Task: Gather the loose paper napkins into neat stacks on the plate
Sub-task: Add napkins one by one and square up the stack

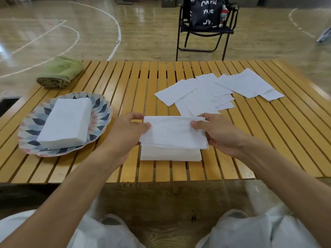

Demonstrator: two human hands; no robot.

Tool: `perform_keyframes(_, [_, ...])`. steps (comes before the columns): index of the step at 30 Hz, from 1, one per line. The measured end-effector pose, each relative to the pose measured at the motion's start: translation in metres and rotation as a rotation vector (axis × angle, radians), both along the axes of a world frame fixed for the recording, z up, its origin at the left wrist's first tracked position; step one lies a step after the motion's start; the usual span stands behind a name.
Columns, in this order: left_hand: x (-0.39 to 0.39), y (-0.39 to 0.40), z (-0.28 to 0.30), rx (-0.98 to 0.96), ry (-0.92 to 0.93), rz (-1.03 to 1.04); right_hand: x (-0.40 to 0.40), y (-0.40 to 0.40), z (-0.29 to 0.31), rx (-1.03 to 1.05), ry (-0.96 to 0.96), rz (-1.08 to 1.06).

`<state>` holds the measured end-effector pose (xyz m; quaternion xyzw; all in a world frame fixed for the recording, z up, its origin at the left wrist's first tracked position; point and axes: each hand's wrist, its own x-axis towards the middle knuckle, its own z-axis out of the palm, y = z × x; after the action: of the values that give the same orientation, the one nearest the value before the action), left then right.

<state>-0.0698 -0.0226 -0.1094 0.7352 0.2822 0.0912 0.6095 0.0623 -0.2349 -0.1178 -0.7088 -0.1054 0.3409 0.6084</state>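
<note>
Behind, bag lettered "OPEN"

A slatted wooden table is seen, with gaps between its slats. On it are laid a rolled green towel at the far left, a patterned plate nearer, a napkin stack near the front edge, and loose napkins spread overlapping at the right.
</note>
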Motion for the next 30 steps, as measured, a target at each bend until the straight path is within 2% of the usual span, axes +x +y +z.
perform_keyframes(4, [0.001, 0.005, -0.013, 0.391, 0.074, -0.029, -0.002, 0.003, -0.007, -0.252, -0.233, -0.016])
perform_keyframes(11, [0.000, 0.005, -0.033, 0.682, 0.169, -0.147, -0.002, 0.003, -0.019, -0.443, -0.475, 0.031])
perform_keyframes(23, [0.004, 0.006, -0.043, 0.751, 0.140, -0.156, -0.002, 0.004, -0.023, -0.593, -0.630, 0.127])
perform_keyframes(30, [0.005, 0.003, -0.040, 0.762, 0.136, -0.157, 0.000, 0.002, -0.022, -0.605, -0.646, 0.107])
